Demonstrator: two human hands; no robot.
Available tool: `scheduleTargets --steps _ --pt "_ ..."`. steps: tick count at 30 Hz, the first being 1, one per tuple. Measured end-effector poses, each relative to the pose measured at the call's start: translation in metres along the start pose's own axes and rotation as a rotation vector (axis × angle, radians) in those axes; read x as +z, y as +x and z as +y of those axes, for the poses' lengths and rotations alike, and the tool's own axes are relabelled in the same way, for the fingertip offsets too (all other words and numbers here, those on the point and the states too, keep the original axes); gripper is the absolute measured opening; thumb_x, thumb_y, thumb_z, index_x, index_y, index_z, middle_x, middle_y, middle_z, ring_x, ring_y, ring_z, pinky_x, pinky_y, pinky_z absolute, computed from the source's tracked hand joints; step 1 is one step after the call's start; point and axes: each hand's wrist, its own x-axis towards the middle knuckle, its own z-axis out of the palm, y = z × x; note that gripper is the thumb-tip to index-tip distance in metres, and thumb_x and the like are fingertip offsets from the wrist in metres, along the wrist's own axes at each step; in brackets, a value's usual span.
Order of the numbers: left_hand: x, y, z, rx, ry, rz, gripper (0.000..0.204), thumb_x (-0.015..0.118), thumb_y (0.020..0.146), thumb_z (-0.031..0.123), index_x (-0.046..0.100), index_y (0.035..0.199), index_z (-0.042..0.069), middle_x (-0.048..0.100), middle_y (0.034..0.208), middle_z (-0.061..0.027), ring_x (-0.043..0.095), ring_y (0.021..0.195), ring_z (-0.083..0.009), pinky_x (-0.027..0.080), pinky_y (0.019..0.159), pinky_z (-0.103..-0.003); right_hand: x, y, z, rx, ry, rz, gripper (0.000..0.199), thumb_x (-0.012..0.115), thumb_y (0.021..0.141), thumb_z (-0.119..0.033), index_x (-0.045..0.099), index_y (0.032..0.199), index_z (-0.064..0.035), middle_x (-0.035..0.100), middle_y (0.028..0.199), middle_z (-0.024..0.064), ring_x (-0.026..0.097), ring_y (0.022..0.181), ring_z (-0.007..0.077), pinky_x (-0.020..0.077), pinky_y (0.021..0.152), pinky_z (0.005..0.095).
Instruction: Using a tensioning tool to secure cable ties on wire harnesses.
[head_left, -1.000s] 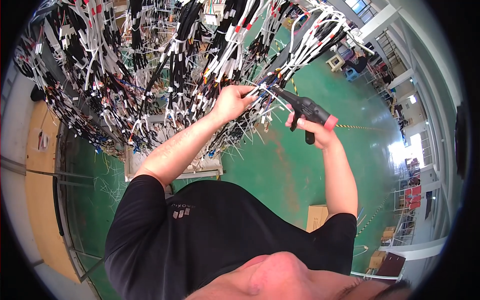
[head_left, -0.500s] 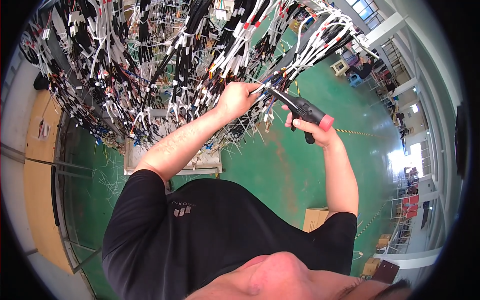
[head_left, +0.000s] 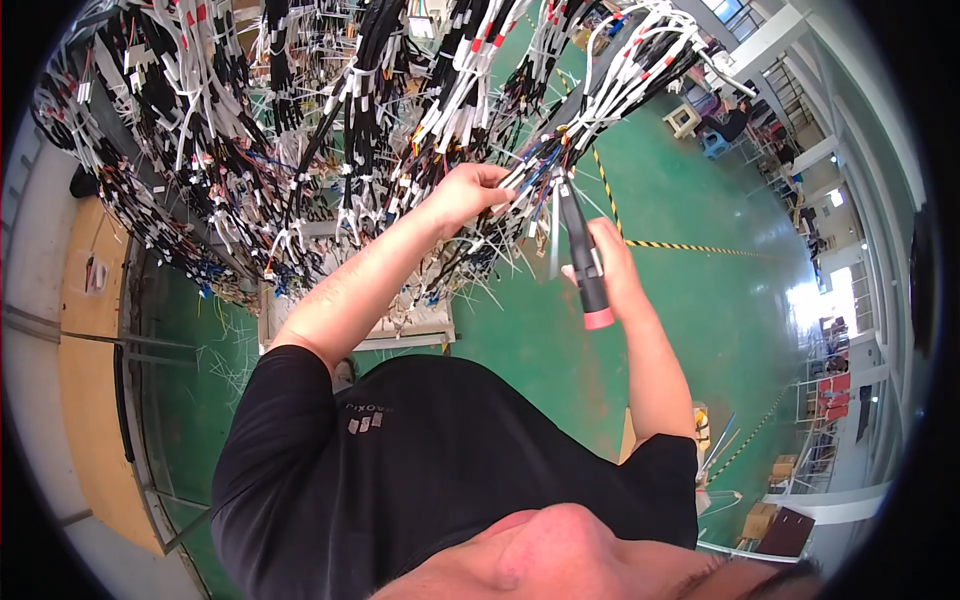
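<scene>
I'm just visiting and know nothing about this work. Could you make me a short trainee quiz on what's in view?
1. Multiple choice: which hand holds the black tool?
A) The left
B) The right
C) Neither

2. True or false: the left hand is at the cables.

3. Fill in the missing colour: the end of the tool farthest from the cables is ____.

Key:
1. B
2. True
3. Pink
</scene>
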Motion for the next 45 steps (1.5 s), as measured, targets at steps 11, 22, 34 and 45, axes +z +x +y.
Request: scheduleTargets --steps 11,22,34,45 --pt "-0.024 -0.028 -0.053 -0.061 -0.287 -0.494 0.072 0.062 0.087 0.009 0.046 0.156 -0.001 0.064 0.146 -0.0153 0.058 0.138 -0.0239 0.037 0.121 -0.039 0.073 -0.079 0.011 0.235 0.644 0.114 0.048 0.083 0.087 -0.018 0.061 0.127 -0.0027 0.064 0.119 0.0082 0.063 0.113 0.0212 0.0479 0.107 0.0399" --pt "-0.02 -0.067 -0.134 -0.026 -0.26 -0.325 0.067 0.063 0.102 0.057 0.057 0.139 0.002 0.074 0.117 -0.0136 0.068 0.108 -0.0245 0.048 0.106 -0.04 0.115 -0.126 0.017 0.36 1.086 0.099 0.051 0.085 0.087 -0.019 0.061 0.129 -0.0033 0.064 0.118 0.0084 0.063 0.117 0.0241 0.0462 0.112 0.0458" --pt "0.008 -0.124 -0.096 -0.107 -0.168 -0.024 0.028 0.083 0.091 0.013 0.055 0.089 0.012 0.064 0.087 0.0016 0.048 0.072 -0.0069 0.039 0.069 -0.025 0.099 -0.136 0.025 0.339 1.123 -0.03 0.053 0.08 0.09 -0.013 0.06 0.138 -0.0015 0.069 0.122 0.0098 0.066 0.117 0.0238 0.0493 0.109 0.0448" --pt "0.04 -0.135 -0.064 -0.325 -0.311 0.155 0.02 0.085 0.087 0.002 0.067 0.096 0.006 0.074 0.091 -0.0049 0.074 0.086 -0.0179 0.054 0.077 -0.028 0.1 -0.126 0.02 0.276 1.176 -0.052 0.055 0.079 0.089 -0.015 0.058 0.137 -0.0008 0.066 0.119 0.0101 0.066 0.115 0.0252 0.0496 0.107 0.0465"
